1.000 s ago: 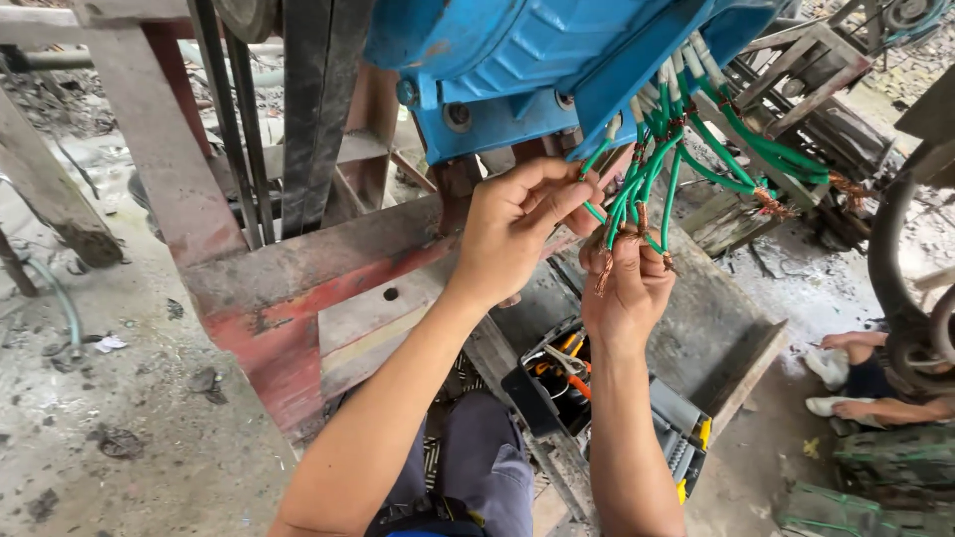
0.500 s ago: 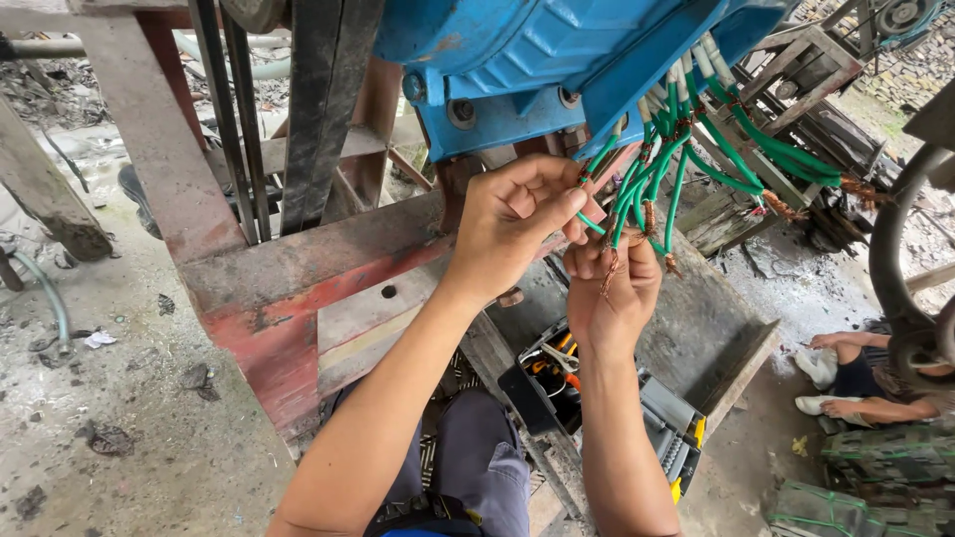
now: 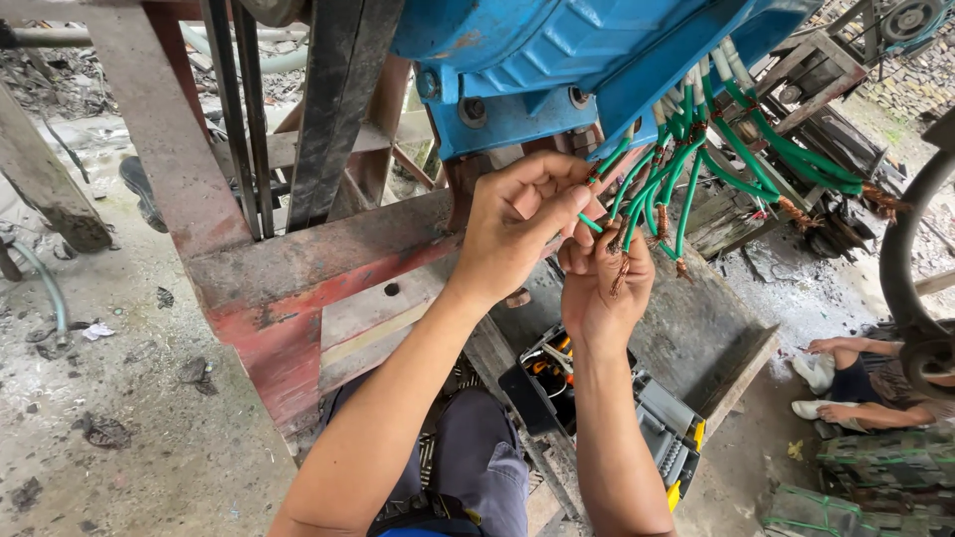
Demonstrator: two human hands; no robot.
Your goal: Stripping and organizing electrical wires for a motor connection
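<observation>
So the person's got both hands up under a blue motor (image 3: 557,60), working on the bundle of green wires (image 3: 686,169) that hangs out of its terminal opening. The left hand (image 3: 517,224) is pinched narrow on one green wire, thumb and forefinger closed right near its end, probably to keep that one lead apart from the rest of the bunch. The right hand (image 3: 602,288) sits just below and touching the left, fingers curled around a couple of the bare copper ends (image 3: 622,268), which look twisted and frayed. Holding them close like that makes sense, as the leads are short and springy and would flop back into the bunch otherwise.

More green wires fan off to the right with their own stripped copper tips (image 3: 796,211) dangling free, well clear of both hands.

The motor sits on a rusty red steel frame (image 3: 288,288), and a dark belt (image 3: 333,109) runs up past it on the left. Down between the person's knees there's an open toolbox (image 3: 657,428), black with yellow latches, with what looks like orange-handled tools inside, parked right under the work so stuff is in easy reach. A grey wooden board (image 3: 696,338) lies beside it.

At the right edge another person is sitting low, only legs and pale shoes (image 3: 821,373) showing. The floor (image 3: 119,418) is dirty concrete with bits of debris.
</observation>
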